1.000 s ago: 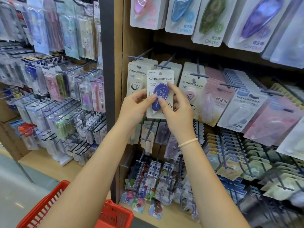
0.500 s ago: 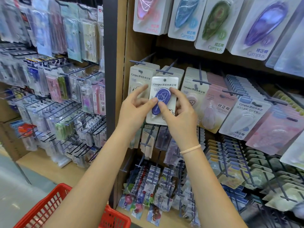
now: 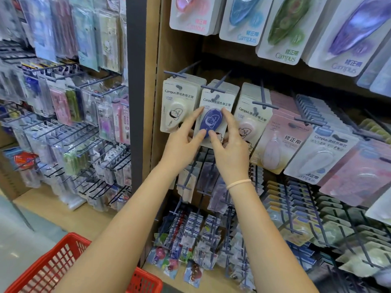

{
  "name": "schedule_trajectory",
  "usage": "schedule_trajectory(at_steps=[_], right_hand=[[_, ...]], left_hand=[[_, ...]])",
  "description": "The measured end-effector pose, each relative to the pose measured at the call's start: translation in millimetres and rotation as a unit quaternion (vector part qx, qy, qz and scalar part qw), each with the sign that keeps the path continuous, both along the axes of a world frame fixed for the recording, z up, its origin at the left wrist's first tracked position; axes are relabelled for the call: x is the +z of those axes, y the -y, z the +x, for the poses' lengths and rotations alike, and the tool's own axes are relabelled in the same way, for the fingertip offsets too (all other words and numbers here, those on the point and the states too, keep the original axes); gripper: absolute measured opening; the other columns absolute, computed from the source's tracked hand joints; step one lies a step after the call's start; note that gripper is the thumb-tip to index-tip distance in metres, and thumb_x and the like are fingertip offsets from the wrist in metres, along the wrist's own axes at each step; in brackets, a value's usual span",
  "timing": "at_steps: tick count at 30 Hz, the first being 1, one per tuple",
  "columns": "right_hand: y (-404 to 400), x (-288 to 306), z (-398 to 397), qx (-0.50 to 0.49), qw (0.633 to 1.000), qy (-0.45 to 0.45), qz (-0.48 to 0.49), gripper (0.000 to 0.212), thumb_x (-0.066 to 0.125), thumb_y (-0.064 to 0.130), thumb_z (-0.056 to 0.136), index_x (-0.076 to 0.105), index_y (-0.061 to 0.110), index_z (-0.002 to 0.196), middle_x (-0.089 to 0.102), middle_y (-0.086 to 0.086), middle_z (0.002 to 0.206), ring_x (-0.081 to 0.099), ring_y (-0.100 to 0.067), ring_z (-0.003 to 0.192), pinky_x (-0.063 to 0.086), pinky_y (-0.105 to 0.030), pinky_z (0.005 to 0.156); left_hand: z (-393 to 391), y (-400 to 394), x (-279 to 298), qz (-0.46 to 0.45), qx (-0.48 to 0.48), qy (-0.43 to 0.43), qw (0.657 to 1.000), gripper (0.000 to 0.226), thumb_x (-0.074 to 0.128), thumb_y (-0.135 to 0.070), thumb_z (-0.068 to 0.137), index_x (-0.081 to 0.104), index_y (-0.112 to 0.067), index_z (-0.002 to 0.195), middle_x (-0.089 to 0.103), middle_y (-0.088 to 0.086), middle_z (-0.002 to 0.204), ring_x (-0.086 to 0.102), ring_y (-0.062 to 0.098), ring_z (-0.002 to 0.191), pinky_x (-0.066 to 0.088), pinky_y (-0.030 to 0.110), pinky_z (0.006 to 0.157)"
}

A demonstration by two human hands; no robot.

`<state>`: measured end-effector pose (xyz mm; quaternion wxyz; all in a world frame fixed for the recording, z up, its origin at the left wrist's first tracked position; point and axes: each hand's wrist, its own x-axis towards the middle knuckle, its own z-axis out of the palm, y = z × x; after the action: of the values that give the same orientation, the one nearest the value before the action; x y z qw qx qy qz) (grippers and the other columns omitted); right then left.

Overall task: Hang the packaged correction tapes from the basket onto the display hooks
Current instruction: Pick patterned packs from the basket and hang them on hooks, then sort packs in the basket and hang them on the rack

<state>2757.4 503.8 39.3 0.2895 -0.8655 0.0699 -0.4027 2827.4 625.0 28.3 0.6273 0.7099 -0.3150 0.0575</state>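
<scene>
A white card pack with a blue correction tape [image 3: 218,102] hangs at the front of the second display hook [image 3: 214,89] in the middle row; the hook's tip passes through its hole. My left hand [image 3: 184,142] pinches the pack's lower left edge, thumb on the blue blister. From the other side, my right hand [image 3: 229,151] pinches the lower right edge with its thumb on the card's bottom. The red basket [image 3: 63,263] sits low at the left, under my left forearm; its contents are hidden.
A cream-tape pack [image 3: 176,106] hangs on the hook to the left, a pink-tape pack [image 3: 251,119] to the right. Larger Campus packs [image 3: 281,34] fill the row above. Many bare hook tips stick out below [image 3: 211,187]. A dark upright post [image 3: 136,81] divides the shelves.
The blue-tape pack went from held in front of the hook to threaded onto it and pushed back. Both hands followed it toward the shelf.
</scene>
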Motion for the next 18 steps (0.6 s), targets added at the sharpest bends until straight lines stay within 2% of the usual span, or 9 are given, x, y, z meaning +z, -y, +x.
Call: schedule_trajectory(at_steps=[3, 5, 7, 9, 12, 14, 16, 18], right_hand=[[0.6, 0.3, 1.4, -0.019, 1.000, -0.016, -0.014, 0.061, 0.056, 0.037, 0.102, 0.028, 0.037, 0.156, 0.047, 0.014, 0.075, 0.044, -0.005, 0.060, 0.035, -0.024, 0.054], [0.0, -0.9, -3.7, -0.017, 0.999, -0.030, -0.010, 0.063, 0.054, 0.040, 0.102, 0.024, 0.040, 0.156, 0.044, 0.014, 0.065, 0.046, -0.005, 0.056, 0.041, -0.028, 0.053], [-2.3, -7.3, -15.2, -0.019, 1.000, -0.016, 0.010, 0.061, 0.055, 0.040, 0.102, 0.027, 0.040, 0.155, 0.054, 0.004, 0.069, 0.053, -0.011, 0.060, 0.050, -0.033, 0.059], [-11.3, -23.8, -32.3, -0.012, 0.998, 0.025, 0.055, 0.055, 0.056, 0.040, 0.101, 0.034, 0.039, 0.152, 0.061, 0.002, 0.082, 0.057, -0.012, 0.065, 0.052, -0.030, 0.063], [-41.8, -64.5, -51.5, 0.033, 0.993, 0.054, 0.103, 0.045, 0.054, 0.042, 0.099, 0.042, 0.037, 0.142, 0.059, 0.004, 0.087, 0.058, -0.014, 0.062, 0.050, -0.023, 0.059], [-65.1, -100.6, -52.7, 0.085, 0.990, -0.005, 0.114, 0.032, 0.054, 0.041, 0.098, 0.047, 0.036, 0.130, 0.059, 0.005, 0.084, 0.058, -0.015, 0.062, 0.049, -0.025, 0.058], [-88.5, -141.9, -44.1, 0.145, 0.974, -0.126, 0.119, 0.019, 0.057, 0.036, 0.099, 0.054, 0.031, 0.117, 0.058, 0.007, 0.081, 0.058, -0.013, 0.066, 0.049, -0.030, 0.061], [-111.1, -190.5, -28.3, 0.199, 0.935, -0.264, 0.126, 0.015, 0.060, 0.034, 0.099, 0.060, 0.025, 0.111, 0.059, 0.004, 0.080, 0.058, -0.013, 0.069, 0.049, -0.032, 0.066]], left_hand=[[2.8, 1.5, -0.9, 0.021, 0.014, 0.007, 1.000, 0.058, 0.055, -0.026, 0.106, 0.033, -0.041, 0.158, 0.064, -0.012, 0.088, 0.058, 0.024, 0.073, 0.053, 0.030, 0.067], [1.1, -0.7, 0.1, 0.038, 0.015, 0.018, 0.999, 0.058, 0.053, -0.029, 0.107, 0.031, -0.043, 0.158, 0.066, -0.014, 0.094, 0.063, 0.024, 0.080, 0.057, 0.036, 0.074], [-5.1, -9.0, -1.9, 0.070, 0.012, 0.026, 0.997, 0.057, 0.048, -0.037, 0.108, 0.025, -0.048, 0.159, 0.068, -0.010, 0.096, 0.065, 0.017, 0.081, 0.057, 0.037, 0.078], [-17.5, -26.0, -19.5, 0.104, 0.021, 0.031, 0.994, 0.055, 0.043, -0.047, 0.107, 0.021, -0.054, 0.157, 0.068, -0.011, 0.097, 0.066, 0.008, 0.083, 0.054, 0.031, 0.080], [-48.6, -62.8, -72.7, 0.083, 0.104, 0.040, 0.990, 0.044, 0.041, -0.053, 0.104, 0.043, -0.048, 0.148, 0.064, -0.025, 0.093, 0.063, -0.004, 0.083, 0.050, 0.021, 0.073], [-64.2, -89.2, -124.2, 0.075, 0.186, 0.023, 0.979, 0.040, 0.044, -0.047, 0.102, 0.062, -0.033, 0.135, 0.061, -0.027, 0.082, 0.060, -0.008, 0.077, 0.044, 0.011, 0.064], [-75.2, -121.9, -182.8, 0.115, 0.263, -0.047, 0.957, 0.039, 0.045, -0.045, 0.100, 0.070, -0.026, 0.124, 0.067, -0.019, 0.084, 0.060, -0.003, 0.074, 0.043, 0.011, 0.062], [-85.1, -160.0, -244.2, 0.173, 0.320, -0.117, 0.924, 0.045, 0.041, -0.049, 0.097, 0.071, -0.023, 0.120, 0.074, -0.005, 0.099, 0.069, 0.015, 0.084, 0.052, 0.030, 0.068]])
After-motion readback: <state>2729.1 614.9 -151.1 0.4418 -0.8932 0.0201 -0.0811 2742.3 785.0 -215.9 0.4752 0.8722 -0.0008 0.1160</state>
